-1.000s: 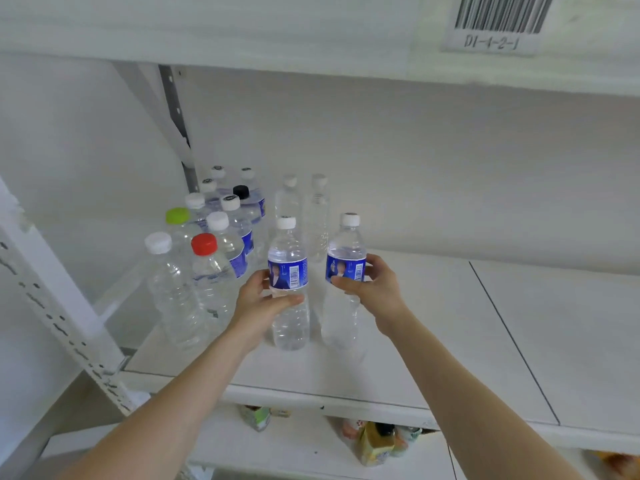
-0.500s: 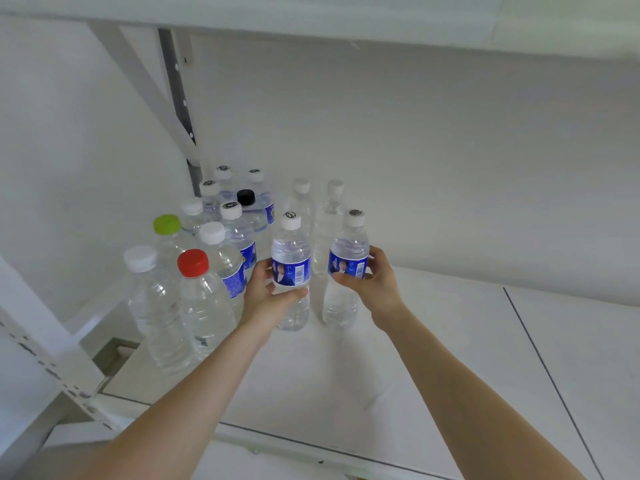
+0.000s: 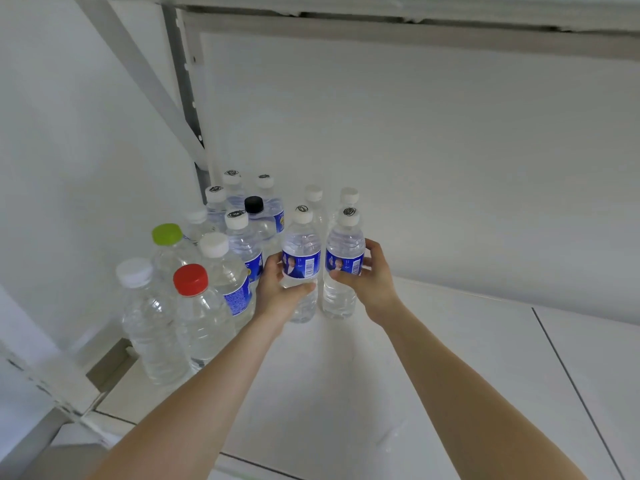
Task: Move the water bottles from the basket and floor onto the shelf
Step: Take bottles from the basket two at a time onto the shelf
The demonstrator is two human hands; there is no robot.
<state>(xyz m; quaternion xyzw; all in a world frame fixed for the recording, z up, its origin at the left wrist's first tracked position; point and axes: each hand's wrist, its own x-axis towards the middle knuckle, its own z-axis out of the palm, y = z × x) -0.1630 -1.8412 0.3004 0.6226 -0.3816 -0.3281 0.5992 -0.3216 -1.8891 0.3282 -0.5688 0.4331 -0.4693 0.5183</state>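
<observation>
This looks like a storeroom or shop stockroom. A white rack shelf [image 3: 329, 393] fills the lower frame. A grey slotted upright [image 3: 183, 84] and slanted brace [image 3: 138, 71] rise at upper left, beneath an upper board [image 3: 415, 29]. Many water bottles [image 3: 204, 320] stand massed at centre left.

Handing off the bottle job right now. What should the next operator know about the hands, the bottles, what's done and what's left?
Hands: the left hand grips the left bottle; the right hand grips the right bottle beside it.
Both are upright with their bases at the shelf; whether they are fully set down is unclear.
Done: a cluster of bottles, including the red-cap bottle, stands in the shelf's left rear corner.
Left: let go of both. The basket and floor are out of view, so the remaining count is unknown.
</observation>
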